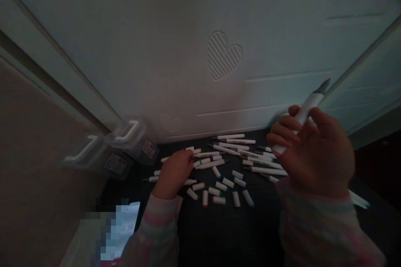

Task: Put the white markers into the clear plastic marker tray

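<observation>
My right hand point(308, 152) is raised and wrapped round a white marker point(308, 106), which points up and to the right with its cap off and a reddish tip showing. My left hand point(173, 173) is down on the dark surface, fingers curled among several scattered white markers point(238, 142) and loose caps point(219, 186). I cannot make out whether those curled fingers hold anything. Both arms wear pale striped sleeves.
Two clear plastic boxes with white handles point(131, 139) stand at the left against a white panel with a raised heart point(223, 55). A lit phone screen point(125, 227) lies at the lower left. A brown wall runs along the left side.
</observation>
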{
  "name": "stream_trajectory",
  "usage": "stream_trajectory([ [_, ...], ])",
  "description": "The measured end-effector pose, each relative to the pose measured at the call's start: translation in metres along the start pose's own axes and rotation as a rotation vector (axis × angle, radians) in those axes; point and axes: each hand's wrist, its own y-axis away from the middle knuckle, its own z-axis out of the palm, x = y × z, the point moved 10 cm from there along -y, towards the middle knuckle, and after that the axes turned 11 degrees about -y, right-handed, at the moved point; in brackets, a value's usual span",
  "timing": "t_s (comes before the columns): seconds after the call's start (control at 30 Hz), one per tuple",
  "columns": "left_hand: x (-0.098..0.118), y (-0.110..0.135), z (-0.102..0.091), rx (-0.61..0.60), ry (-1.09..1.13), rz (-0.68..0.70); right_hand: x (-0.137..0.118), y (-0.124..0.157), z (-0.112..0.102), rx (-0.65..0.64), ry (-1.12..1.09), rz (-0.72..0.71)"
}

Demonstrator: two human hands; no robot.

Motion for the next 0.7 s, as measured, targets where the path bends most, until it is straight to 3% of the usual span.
stream_trajectory([
  [0.13,-0.057,0.003,-0.001,-0.062,-0.086,-0.215,0.001,0.001,0.002,-0.019,-0.006,0.004],
  [0.23,-0.074,0.006,0.006,-0.123,-0.099,-0.250,0.003,0.001,0.003,-0.028,-0.008,0.021],
  [0.5,-0.066,-0.002,0.031,-0.207,-0.105,-0.203,0.003,0.001,0.002,-0.032,-0.005,0.022],
  [0.7,-0.056,-0.004,0.029,-0.192,-0.089,-0.177,0.000,0.002,0.003,-0.030,0.039,-0.004],
])
